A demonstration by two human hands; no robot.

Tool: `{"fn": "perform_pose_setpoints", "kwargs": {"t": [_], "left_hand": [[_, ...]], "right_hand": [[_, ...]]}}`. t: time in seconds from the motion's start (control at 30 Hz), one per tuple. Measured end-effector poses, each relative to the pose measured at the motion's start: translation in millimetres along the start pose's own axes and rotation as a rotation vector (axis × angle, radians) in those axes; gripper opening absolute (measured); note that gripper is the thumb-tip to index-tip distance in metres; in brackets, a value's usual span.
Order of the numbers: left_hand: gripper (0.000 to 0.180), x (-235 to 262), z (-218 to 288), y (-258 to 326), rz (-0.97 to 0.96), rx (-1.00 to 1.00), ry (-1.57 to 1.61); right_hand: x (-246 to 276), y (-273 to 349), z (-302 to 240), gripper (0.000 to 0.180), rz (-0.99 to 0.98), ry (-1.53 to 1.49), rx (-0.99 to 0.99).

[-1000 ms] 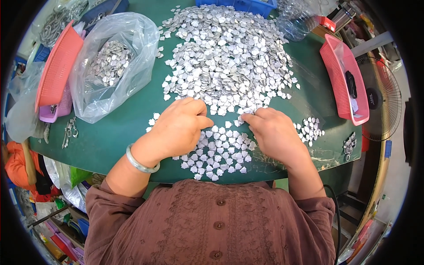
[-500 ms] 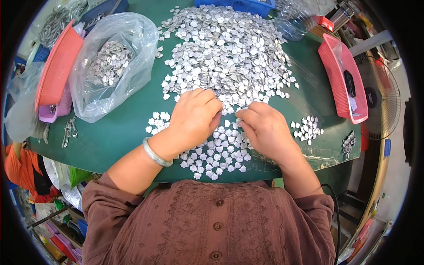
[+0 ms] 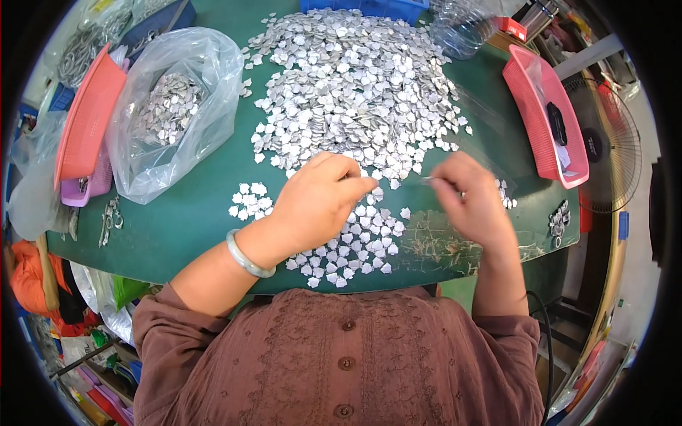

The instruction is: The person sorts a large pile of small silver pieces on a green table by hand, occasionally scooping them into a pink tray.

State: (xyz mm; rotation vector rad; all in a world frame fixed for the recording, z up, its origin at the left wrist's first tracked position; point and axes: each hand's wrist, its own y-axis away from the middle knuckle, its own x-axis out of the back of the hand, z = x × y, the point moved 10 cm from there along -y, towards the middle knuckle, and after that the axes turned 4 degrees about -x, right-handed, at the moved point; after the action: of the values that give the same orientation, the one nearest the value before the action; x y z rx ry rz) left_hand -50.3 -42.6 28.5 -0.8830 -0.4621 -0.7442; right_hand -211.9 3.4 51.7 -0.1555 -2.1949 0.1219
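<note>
- The right hand (image 3: 470, 199) has drawn away from the left toward the desk's (image 3: 163, 234) right edge, its grip pinching a blurred silver sliver (image 3: 426, 180); that suggests one piece parted from the rest.
- The left hand (image 3: 320, 195) stays at the heap's near side, finger and thumb close; whether its grip holds anything, I cannot tell.
- The heap (image 3: 355, 92) of notched silver pieces spreads from near the far edge; loose pieces (image 3: 355, 248) lie toward the near edge.
- Clear bag (image 3: 213, 138) left, pink basket (image 3: 527, 117) by the right edge.
- Beyond that edge, a fan (image 3: 619, 153).
</note>
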Motion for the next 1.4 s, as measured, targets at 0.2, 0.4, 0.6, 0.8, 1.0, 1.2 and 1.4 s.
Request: {"fn": "perform_pose_setpoints", "kwargs": {"t": [0.2,0.4,0.6,0.8,1.0,1.2,1.4], "left_hand": [[0.025,-15.6,6.4,-11.8,-0.079,0.02,-0.23],[0.015,-30.6,-1.5,-15.0,-0.227,0.049,-0.204],[0.016,-21.7,3.4,-6.2,-0.186,0.045,-0.179],[0.019,-21.8,11.4,2.3,-0.315,0.031,-0.13],[0.025,-21.9,16.6,1.8,-0.298,0.012,-0.12],[0.026,-28.3,19.4,3.8,-0.331,-0.006,-0.131],[0.024,-25.3,17.9,0.1,-0.301,-0.005,-0.086]], "right_hand": [[46.4,35.6,76.9,0.01,0.026,0.384,-0.238],[32.0,27.8,42.1,0.007,0.086,0.26,-0.11],[-23.6,19.6,-13.3,0.024,-0.05,0.105,0.155],[-60.0,29.5,-28.4,0.039,-0.243,0.216,0.255],[-45.9,20.2,-16.1,0.034,-0.109,0.296,0.175],[-41.5,17.8,-15.0,0.037,-0.187,0.167,0.183],[-38.6,16.6,-4.2,0.039,-0.147,0.286,0.141]]}}
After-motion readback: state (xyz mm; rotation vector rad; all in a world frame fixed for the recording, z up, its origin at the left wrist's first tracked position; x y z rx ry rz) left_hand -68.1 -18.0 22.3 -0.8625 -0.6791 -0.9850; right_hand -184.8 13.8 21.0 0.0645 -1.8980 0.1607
